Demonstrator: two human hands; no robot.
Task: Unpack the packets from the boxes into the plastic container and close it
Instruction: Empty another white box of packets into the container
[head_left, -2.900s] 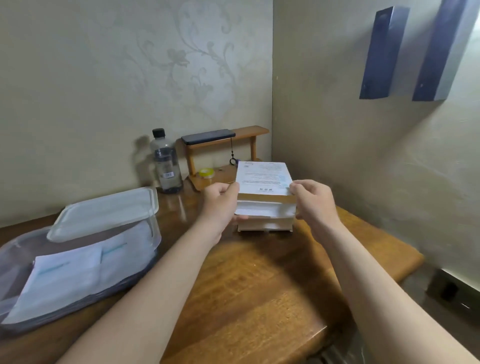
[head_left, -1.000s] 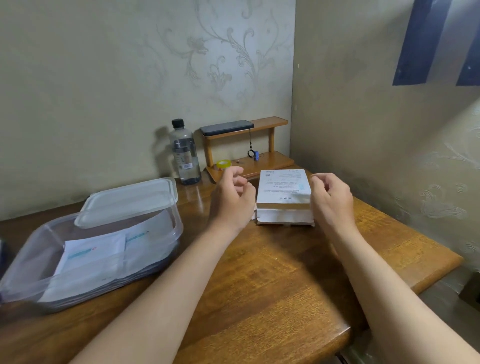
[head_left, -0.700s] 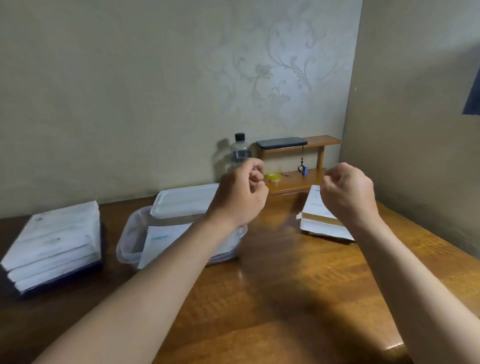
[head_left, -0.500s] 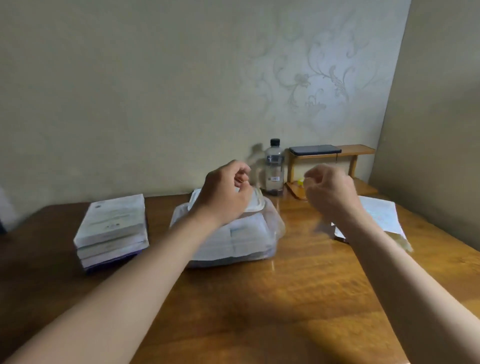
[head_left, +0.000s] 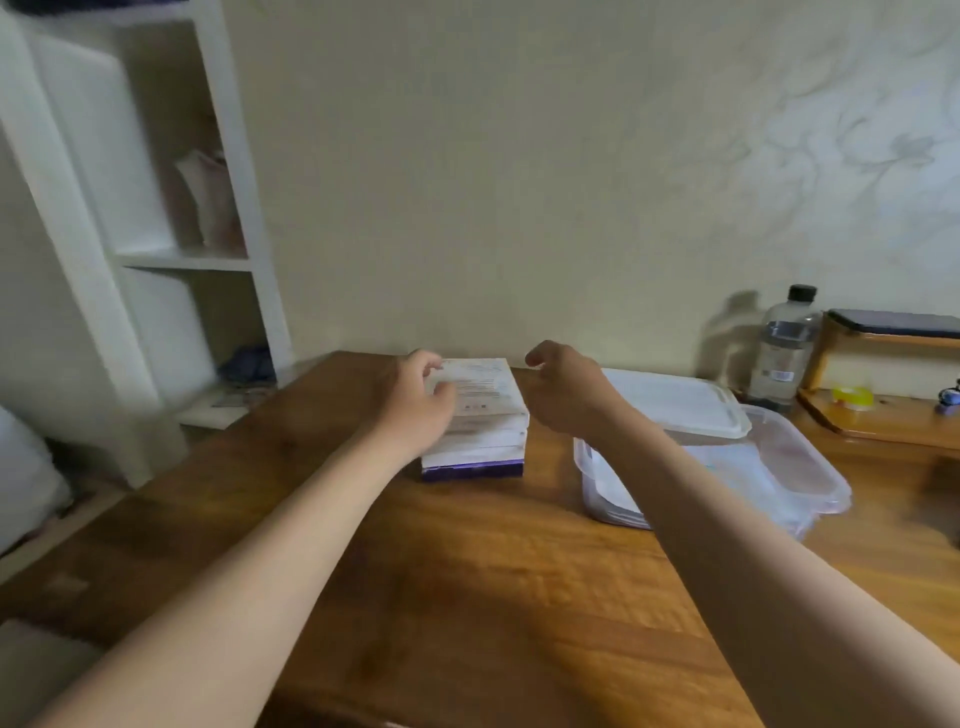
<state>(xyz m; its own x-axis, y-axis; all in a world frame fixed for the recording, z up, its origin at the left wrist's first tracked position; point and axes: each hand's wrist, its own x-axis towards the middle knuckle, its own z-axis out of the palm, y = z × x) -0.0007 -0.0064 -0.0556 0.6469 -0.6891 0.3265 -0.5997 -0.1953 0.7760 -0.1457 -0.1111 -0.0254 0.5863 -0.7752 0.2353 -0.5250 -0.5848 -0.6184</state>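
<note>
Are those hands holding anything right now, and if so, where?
The left hand rests on the left edge of the top box of the stack; a firm grip cannot be told. The right hand holds nothing.

dim, warm indoor light, soft and even, no hard highlights. bottle (head_left: 787, 345) throws a soft shadow left onto the wall (head_left: 519, 156), so light comes from the right. arms cast broad dark patches on the worktop (head_left: 467, 545). motion blur across the frame (worst on the white shelf unit (head_left: 130, 208) at left). left hand (head_left: 415, 405) and box stack (head_left: 488, 415) smeared, print unreadable. wide-angle bend at edges, shelf uprights lean.
</note>
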